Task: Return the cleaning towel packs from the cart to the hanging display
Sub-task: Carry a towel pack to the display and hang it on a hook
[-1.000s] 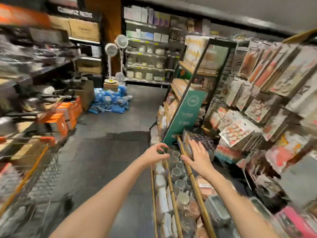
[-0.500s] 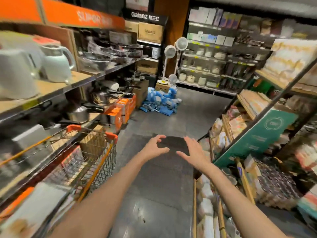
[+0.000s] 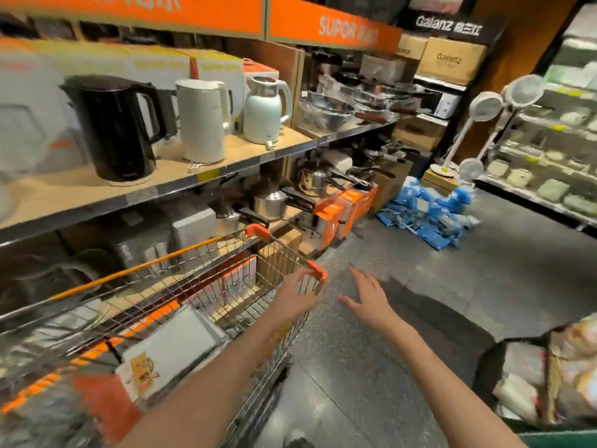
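My view has swung left, off the hanging display and onto the wire shopping cart with orange corner guards (image 3: pixel 200 286); the display rack is now out of sight behind my right shoulder. That puts me at the pickup end of the job.

Left hand (image 3: pixel 298 297): over the cart's near corner, fingers loosely curved and spread, nothing in it. Whether it touches the rim I cannot tell. Right hand (image 3: pixel 368 299): out over the dark speckled floor (image 3: pixel 484 286), just beside the cart, fingers straight and fanned, also empty. Both were empty a second ago too, so no pack is in transit.

In the basket: a flat white pack with a yellow label (image 3: pixel 168 354), lying against the near wall, well below my left hand. Likely one of the cleaning towel packs, though blur hides the print. More orange and white shapes deeper in, unreadable.

Beyond the cart, wooden shelf with a black kettle (image 3: pixel 111 127) and two pale ones.

Next as I judge it: lean in, take the white pack.
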### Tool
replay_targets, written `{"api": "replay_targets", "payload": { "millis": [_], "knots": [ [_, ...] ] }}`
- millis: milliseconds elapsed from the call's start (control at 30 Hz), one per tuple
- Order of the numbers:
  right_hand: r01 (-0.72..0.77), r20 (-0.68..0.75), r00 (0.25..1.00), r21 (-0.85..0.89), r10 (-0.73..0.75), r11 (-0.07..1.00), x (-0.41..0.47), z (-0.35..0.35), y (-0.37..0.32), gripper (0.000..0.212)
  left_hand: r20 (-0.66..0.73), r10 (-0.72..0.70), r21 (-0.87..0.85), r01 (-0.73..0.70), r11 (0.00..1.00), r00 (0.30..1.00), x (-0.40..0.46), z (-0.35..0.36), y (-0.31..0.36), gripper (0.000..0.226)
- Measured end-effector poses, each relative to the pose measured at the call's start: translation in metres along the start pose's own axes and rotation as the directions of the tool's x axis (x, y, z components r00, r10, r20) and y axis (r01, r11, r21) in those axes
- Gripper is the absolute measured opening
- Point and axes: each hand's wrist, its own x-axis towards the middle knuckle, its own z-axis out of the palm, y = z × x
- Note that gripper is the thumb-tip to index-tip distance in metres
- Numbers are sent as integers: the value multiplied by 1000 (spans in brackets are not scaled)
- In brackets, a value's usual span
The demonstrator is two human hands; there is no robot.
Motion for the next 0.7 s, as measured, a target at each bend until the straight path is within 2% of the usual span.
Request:
{"api": "replay_targets", "payload": {
  "millis": [133,233,300,400,467,600,700],
  "knots": [
    [118,112,986,81,-127,990,72,31,-29,77,-169,-115,-23,112,993,979,24,-33,-34,58],
    [185,186,961,108,-203,977,118,50,-45,79,-288,-191,-110,165,980,938,39,-52,-49,58],
    [248,285,918,133,-277,959,156,70,-59,78,-409,-264,-179,206,962,874,50,-63,-62,57],
    [356,376,850,106,-369,928,190,96,-86,76,-468,-366,-295,249,923,804,55,-67,-77,61],
    [444,437,783,103,-442,890,213,117,-107,75,-526,-453,-407,254,877,720,57,-72,-90,60],
    [552,538,654,141,-532,822,233,166,-139,74,-639,-582,-515,283,809,503,43,-83,-128,51],
    [603,607,558,173,-566,779,232,204,-162,75,-668,-673,-622,258,739,317,25,-89,-157,49]
  ]
}}
